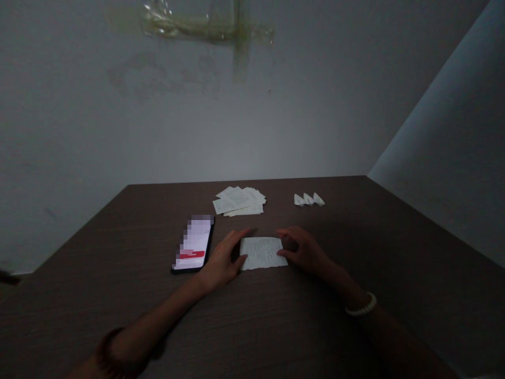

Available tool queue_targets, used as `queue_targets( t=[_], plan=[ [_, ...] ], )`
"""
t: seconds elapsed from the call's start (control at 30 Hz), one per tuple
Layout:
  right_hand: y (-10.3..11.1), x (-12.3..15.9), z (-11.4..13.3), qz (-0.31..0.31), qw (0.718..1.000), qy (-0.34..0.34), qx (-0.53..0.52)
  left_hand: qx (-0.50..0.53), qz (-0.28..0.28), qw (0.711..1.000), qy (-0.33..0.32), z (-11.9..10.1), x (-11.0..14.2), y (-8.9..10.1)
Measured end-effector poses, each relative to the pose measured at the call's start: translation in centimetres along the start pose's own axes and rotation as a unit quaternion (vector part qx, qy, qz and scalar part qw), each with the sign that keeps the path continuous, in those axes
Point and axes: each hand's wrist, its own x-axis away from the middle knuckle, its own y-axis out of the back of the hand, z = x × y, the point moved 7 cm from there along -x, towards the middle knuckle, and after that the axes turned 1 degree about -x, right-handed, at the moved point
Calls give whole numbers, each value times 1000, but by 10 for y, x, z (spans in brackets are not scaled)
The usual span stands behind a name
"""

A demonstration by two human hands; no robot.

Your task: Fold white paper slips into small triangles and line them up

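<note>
A small sheet of paper [262, 253] with lines of dark writing and a torn-looking lower edge is held between my two hands, low at the tabletop. My left hand [225, 259] grips its left edge, the thumb on the paper and the index finger arched past the top corner. At the right edge, my right hand [305, 251] has its thumb over the paper, with the index finger curved above the upper corner. The other fingers of both hands are partly hidden. Just left of my left hand lies a smartphone [194, 242] with its screen lit.
Farther back on the brown table [252, 326] lies a loose pile of written paper slips [240, 200]. To its right, three small folded white paper pieces [309, 200] sit in a row. A grey wall [252, 131] with yellowed tape [205, 32] rises behind the table.
</note>
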Motion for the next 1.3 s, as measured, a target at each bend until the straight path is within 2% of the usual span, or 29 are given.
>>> queue_targets(
  t=[0.37,0.6,0.83,1.07,1.3],
  plan=[
    [-1,-1,7,16,999,12,35,30,28,999,-33,-18,-6,4],
    [-2,0,11,14,997,25,67,-17,80,994,-72,-34,-2,1],
    [2,0,17,9,998,31,54,-36,79,993,-81,-30,1,-2],
    [7,0,32,41,997,61,25,-44,84,991,-90,-28,3,-5],
    [2,-3,29,50,997,47,31,-42,89,989,-113,-34,2,-4]
  ],
)
